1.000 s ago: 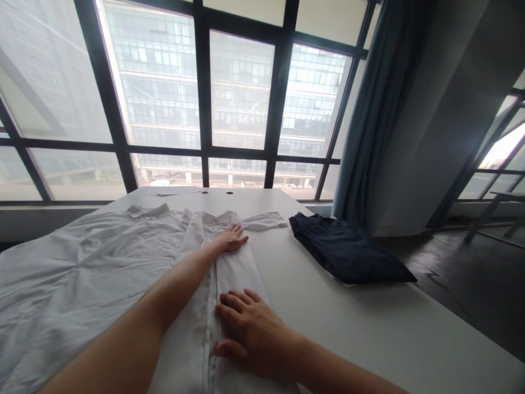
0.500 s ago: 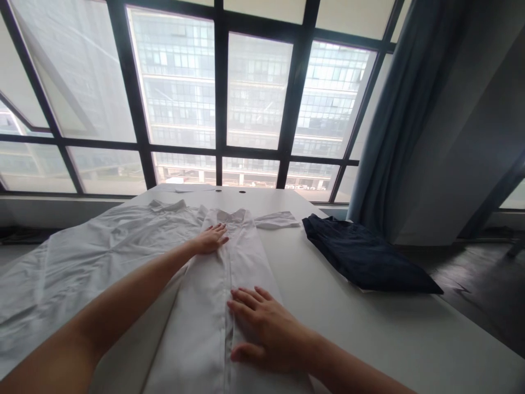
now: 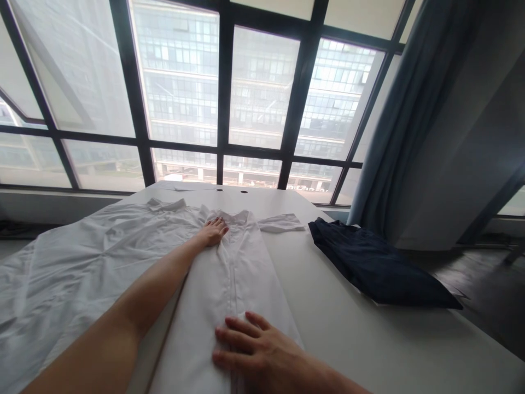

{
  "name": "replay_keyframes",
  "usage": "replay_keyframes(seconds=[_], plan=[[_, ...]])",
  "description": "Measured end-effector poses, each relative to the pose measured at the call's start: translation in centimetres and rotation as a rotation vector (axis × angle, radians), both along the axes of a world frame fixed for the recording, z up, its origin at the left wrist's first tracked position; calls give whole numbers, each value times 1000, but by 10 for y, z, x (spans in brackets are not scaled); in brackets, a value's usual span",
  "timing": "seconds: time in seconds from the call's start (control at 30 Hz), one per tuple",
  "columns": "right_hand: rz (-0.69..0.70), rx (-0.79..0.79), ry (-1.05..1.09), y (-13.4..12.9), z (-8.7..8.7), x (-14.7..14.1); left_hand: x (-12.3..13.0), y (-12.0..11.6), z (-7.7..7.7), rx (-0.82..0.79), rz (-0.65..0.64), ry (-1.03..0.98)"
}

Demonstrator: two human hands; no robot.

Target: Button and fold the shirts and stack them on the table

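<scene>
Left hand and right hand rest flat, fingers extended, gripping nothing, on a narrow-laid white shirt, collar end creased; a second shirt lies rumpled toward the table's left edge.

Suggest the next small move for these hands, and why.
Perhaps sweep the left hand lightly over the white shirt beneath it: small creases show in the cloth beside that hand, while the right hand lies spread on the nearer part and could steady it.

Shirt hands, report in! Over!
Left hand on white shirt, near its collar; right hand lower down. Shirt mostly flat. Dark cloth aside, touching neither hand.
</scene>
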State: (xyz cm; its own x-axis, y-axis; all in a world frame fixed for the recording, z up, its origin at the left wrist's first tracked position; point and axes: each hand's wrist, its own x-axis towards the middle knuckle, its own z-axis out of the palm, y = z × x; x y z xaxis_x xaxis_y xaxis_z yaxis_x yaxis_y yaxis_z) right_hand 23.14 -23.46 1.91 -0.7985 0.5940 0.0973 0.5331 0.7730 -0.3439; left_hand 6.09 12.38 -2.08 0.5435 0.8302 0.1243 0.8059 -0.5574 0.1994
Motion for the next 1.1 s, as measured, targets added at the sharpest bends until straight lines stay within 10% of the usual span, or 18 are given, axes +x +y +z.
replay_keyframes(seconds=[0.3,0.7,1.1], plan=[[-35,-34,62,-7,10,-3,-8,1,0,41,97,-57],[-668,251,171,43,-12,85,-116,-171,2,-95,-286,63],[-537,-6,229,33,-3,86,-143,-238,33,-229,-353,-86]])
